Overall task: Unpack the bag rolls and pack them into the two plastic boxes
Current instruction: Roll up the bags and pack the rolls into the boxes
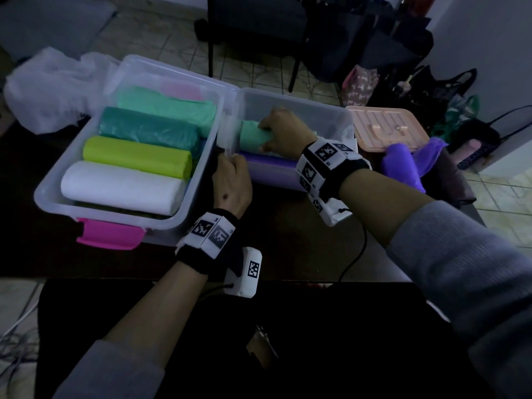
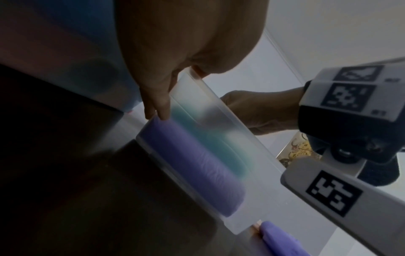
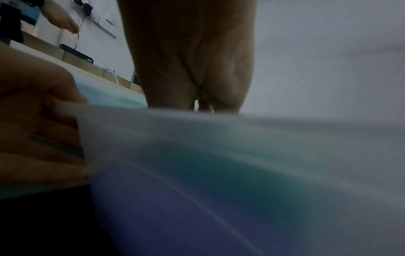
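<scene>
Two clear plastic boxes stand side by side on the dark table. The left box [image 1: 198, 174] holds white [image 1: 121, 187], lime [image 1: 135, 156], dark green [image 1: 149, 129] and mint [image 1: 167, 106] rolls. In the right box [image 1: 322, 110] a purple roll [image 1: 270, 162] lies along the near wall. My right hand [image 1: 283, 133] reaches inside and grips a mint green roll [image 1: 253, 136] just behind the purple one. My left hand [image 1: 231, 180] grips the right box's near left corner rim. The left wrist view shows my fingers [image 2: 158, 104] on the wall, with the purple roll [image 2: 197, 166] behind it.
A crumpled white plastic bag [image 1: 49, 87] lies behind the left box. A peach lid [image 1: 388, 128] and loose purple bags [image 1: 406, 165] lie right of the right box. A pink latch [image 1: 110, 234] sticks out at the left box's front. Chairs and bags stand beyond the table.
</scene>
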